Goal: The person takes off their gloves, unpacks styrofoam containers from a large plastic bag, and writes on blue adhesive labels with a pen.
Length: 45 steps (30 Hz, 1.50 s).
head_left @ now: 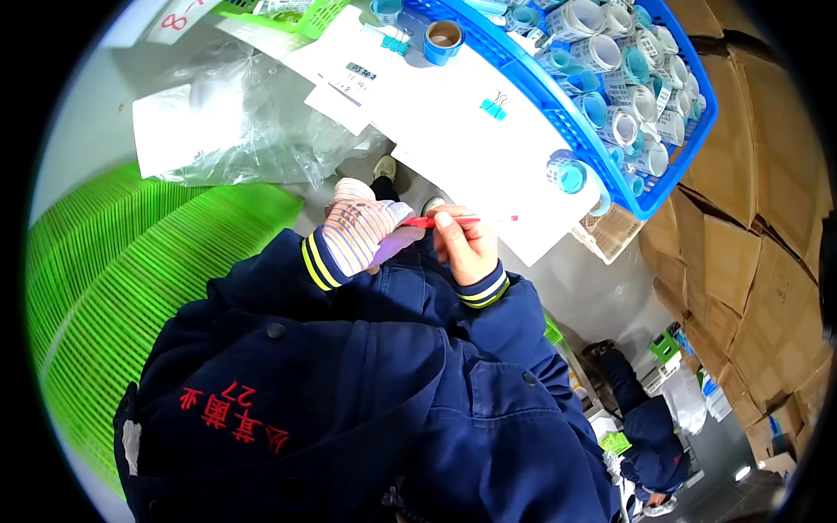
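Observation:
My left hand (356, 230), in a striped knit glove with a purple palm, is closed around one end of a slim red pen (421, 222). Bare fingers of my right hand (464, 246) pinch the same pen near its middle. Its pale, clear-looking part with a small red end sticks out to the right. Both hands are close together in front of my navy jacket, at the near edge of a white-topped table (436, 131). Part of the pen is hidden by the fingers.
A blue basket (558, 113) full of rolled labels stands on the table. Nearby are tape rolls (443, 42) and a teal binder clip (493, 108). Green stacked trays (148, 261) and plastic bags (253, 122) are left; cardboard boxes (724, 131) and another person (649, 436) are right.

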Available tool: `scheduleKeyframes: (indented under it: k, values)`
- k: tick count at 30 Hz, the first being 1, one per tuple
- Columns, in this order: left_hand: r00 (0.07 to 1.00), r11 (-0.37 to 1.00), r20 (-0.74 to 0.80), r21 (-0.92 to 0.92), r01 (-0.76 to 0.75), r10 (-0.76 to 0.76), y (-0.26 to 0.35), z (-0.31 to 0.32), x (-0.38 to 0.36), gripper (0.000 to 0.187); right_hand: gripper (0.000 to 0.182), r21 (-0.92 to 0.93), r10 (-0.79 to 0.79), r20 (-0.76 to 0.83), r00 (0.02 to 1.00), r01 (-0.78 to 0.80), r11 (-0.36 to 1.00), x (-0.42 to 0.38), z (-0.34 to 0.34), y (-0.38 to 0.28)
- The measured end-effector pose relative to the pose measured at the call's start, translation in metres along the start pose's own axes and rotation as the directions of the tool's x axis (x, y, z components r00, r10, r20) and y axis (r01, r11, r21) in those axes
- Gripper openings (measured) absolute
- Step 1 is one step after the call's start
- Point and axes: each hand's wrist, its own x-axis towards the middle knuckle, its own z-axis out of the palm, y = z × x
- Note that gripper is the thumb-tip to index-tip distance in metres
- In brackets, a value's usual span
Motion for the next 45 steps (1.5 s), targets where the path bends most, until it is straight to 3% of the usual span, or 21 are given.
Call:
scheduleKeyframes:
  k: [2, 3, 6, 9, 15, 17, 23, 33, 37, 39, 40, 41, 42, 43, 45]
  values:
    - [0.961, 0.994, 0.272, -0.080, 0.081, -0.056, 0.010, -0.005, -0.001, 0.028, 0.020, 0.148, 0.050, -0.031, 0.998, -0.045, 0.988, -0.019, 0.006, -0.004]
    - [0.965, 0.996, 0.249, 0.009, 0.086, -0.085, -0.030, -0.029, 0.018, 0.028, 0.020, 0.201, -0.016, 0.003, 1.000, 0.015, 0.979, 0.032, 0.030, 0.004]
    - [0.981, 0.989, 0.141, 0.053, -0.139, 0.131, -0.036, -0.020, 0.025, 0.025, 0.020, 0.213, -0.028, -0.157, 0.987, 0.061, 0.975, 0.023, 0.029, 0.003]
    - [0.975, 0.979, 0.115, 0.061, -0.197, 0.189, -0.036, -0.018, 0.032, 0.023, 0.018, 0.250, 0.048, -0.313, 0.949, 0.033, 0.968, 0.023, 0.034, 0.001]
    - [0.962, 0.970, 0.163, 0.075, -0.232, 0.218, -0.049, -0.004, 0.038, 0.022, 0.017, 0.247, 0.083, -0.334, 0.939, 0.002, 0.969, 0.038, 0.031, 0.006]
    - [0.964, 0.982, 0.188, -0.026, -0.187, 0.189, -0.054, 0.000, 0.038, 0.023, 0.016, 0.275, 0.067, -0.322, 0.944, 0.025, 0.961, 0.042, 0.031, 0.009]
    - [0.952, 0.994, 0.291, 0.018, -0.108, 0.098, -0.045, -0.009, 0.048, 0.024, 0.015, 0.285, 0.023, -0.329, 0.944, 0.076, 0.955, 0.044, 0.031, 0.005]
    - [0.953, 0.990, 0.272, -0.085, -0.112, 0.131, -0.042, -0.011, 0.052, 0.024, 0.015, 0.161, -0.058, -0.267, 0.962, 0.104, 0.982, 0.040, 0.016, -0.003]
    - [0.917, 0.989, 0.390, -0.143, -0.029, 0.083, -0.027, -0.022, 0.060, 0.026, 0.011, 0.131, -0.126, -0.253, 0.959, 0.163, 0.978, 0.036, 0.008, -0.012]
    - [0.894, 0.985, 0.443, -0.172, 0.007, 0.071, -0.024, -0.029, 0.063, 0.026, 0.009, -0.055, -0.162, -0.316, 0.935, 0.153, 0.987, 0.031, 0.001, -0.013]
    - [0.842, 0.988, 0.540, -0.134, 0.071, 0.013, -0.026, -0.033, 0.065, 0.025, 0.009, -0.055, -0.162, -0.315, 0.935, 0.152, 0.987, 0.029, -0.014, -0.018]
    - [0.777, 0.988, 0.628, -0.089, 0.129, -0.045, -0.031, -0.036, 0.067, 0.025, 0.011, 0.062, -0.221, -0.419, 0.881, 0.270, 0.961, 0.027, -0.039, -0.026]
    - [0.658, 0.994, 0.753, -0.088, 0.060, 0.027, -0.064, -0.020, 0.064, 0.028, 0.013, 0.167, -0.256, -0.529, 0.809, 0.394, 0.904, 0.024, -0.064, -0.035]
    - [0.728, 0.967, 0.644, -0.076, -0.242, 0.233, -0.079, -0.023, 0.055, 0.032, 0.015, 0.250, -0.264, -0.638, 0.724, 0.518, 0.818, 0.021, -0.083, -0.041]
    - [0.735, 0.972, 0.648, -0.037, -0.231, 0.199, -0.086, -0.019, 0.051, 0.025, 0.019, 0.303, -0.377, -0.465, 0.801, 0.544, 0.782, 0.009, -0.102, -0.050]
